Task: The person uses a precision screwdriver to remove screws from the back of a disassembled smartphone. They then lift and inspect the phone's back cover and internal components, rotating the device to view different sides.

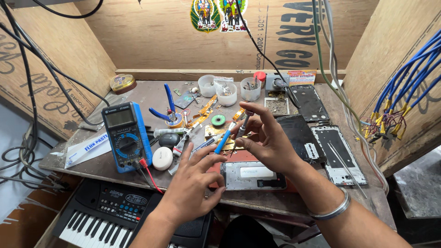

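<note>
Labels, packages and screens on the desk

Blue multimeter [126, 136] with grey screen stands near the left edge; a white-and-blue flat package [87, 148] lies beside it; a colourful rectangular label [302, 76] stands at the back edge; two green-bordered oval stickers [218, 14] sit on the rear wall.

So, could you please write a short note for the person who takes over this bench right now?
Right hand: raised over the bench, fingertips pinching a small dark tool upright.
Left hand: open, fingers spread, holding nothing, next to the blue-handled tool.
Phone frame lies flat at the front edge of the bench, below both hands; more opened phone parts lie to the right.
Multimeter stands to the left.
Done: phone is already opened. Left: I cannot tell from this view.
</note>
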The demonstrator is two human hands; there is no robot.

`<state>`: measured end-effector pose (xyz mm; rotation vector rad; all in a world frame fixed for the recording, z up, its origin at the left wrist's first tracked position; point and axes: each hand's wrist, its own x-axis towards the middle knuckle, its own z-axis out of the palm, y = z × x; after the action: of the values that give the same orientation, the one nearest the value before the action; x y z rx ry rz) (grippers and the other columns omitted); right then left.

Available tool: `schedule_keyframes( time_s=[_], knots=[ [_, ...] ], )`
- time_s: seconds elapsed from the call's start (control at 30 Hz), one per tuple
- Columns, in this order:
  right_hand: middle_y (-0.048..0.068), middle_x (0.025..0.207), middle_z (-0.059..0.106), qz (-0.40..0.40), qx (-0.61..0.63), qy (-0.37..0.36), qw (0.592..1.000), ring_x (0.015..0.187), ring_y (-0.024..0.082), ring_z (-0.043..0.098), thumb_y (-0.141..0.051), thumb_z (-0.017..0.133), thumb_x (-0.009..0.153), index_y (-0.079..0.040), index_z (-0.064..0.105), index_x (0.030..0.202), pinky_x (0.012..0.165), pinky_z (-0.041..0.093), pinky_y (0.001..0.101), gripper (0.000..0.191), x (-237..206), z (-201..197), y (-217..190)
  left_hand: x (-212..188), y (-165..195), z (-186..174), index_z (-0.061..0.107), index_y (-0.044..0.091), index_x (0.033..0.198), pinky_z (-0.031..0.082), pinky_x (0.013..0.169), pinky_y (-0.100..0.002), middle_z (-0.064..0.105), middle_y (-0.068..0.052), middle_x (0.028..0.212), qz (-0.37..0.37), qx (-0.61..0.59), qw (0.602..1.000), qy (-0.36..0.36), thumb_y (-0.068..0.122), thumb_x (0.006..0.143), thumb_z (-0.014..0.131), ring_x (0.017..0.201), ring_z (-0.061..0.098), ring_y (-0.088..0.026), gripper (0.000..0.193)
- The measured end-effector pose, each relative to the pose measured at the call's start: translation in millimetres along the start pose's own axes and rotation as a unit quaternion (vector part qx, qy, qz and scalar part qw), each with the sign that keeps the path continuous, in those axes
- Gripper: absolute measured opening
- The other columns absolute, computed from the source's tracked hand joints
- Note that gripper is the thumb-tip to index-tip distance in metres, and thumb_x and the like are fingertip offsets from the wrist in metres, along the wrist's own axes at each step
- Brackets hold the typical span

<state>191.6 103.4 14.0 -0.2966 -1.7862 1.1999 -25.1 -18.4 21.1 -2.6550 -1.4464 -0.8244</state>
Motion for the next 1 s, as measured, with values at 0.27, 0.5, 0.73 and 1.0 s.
schedule_keyframes(
  time_s=[0.27, 0.5, 0.73, 1.0],
  knots=[
    [0.013, 0.116, 0.069, -0.005, -0.031, 0.011, 0.999, 0.108, 0.019, 0.071, 0.001, 0.073, 0.092, -0.015, 0.032, 0.156, 0.088, 0.066, 0.0350, 0.077, 2, -1, -5, 9, 4, -9, 0.070, 0.012, 0.078, 0.014, 0.116, -0.070, 0.062, -0.008, 0.125, 0.040, 0.052, 0.997, -0.039, 0.019, 0.077, 0.078, 0.138, 0.043, -0.032, 0.011],
    [0.012, 0.116, 0.069, -0.015, -0.024, 0.007, 1.000, 0.106, 0.018, 0.070, -0.001, 0.073, 0.094, -0.015, 0.033, 0.156, 0.089, 0.067, 0.0345, 0.075, 1, 0, -5, 7, 11, -17, 0.073, 0.011, 0.074, 0.018, 0.116, -0.068, 0.066, -0.006, 0.112, 0.014, 0.051, 0.998, -0.046, 0.018, 0.073, 0.080, 0.131, 0.051, -0.030, 0.010],
    [0.012, 0.116, 0.069, -0.017, -0.017, 0.006, 1.000, 0.106, 0.017, 0.071, -0.002, 0.074, 0.093, -0.015, 0.033, 0.156, 0.089, 0.067, 0.0339, 0.076, 2, -1, -3, 20, 18, -20, 0.074, 0.010, 0.071, 0.018, 0.114, -0.069, 0.065, -0.007, 0.119, -0.001, 0.078, 0.992, -0.100, 0.014, 0.069, 0.077, 0.138, 0.045, -0.031, 0.005],
    [0.012, 0.115, 0.069, -0.019, -0.039, 0.011, 0.999, 0.105, 0.016, 0.070, -0.003, 0.074, 0.093, -0.014, 0.033, 0.156, 0.087, 0.066, 0.0329, 0.076, 3, -1, -3, 29, 24, -17, 0.074, 0.002, 0.076, 0.019, 0.114, -0.071, 0.063, -0.014, 0.123, 0.012, 0.174, 0.976, -0.131, 0.016, 0.071, 0.068, 0.140, 0.040, -0.033, 0.016]
  ],
)
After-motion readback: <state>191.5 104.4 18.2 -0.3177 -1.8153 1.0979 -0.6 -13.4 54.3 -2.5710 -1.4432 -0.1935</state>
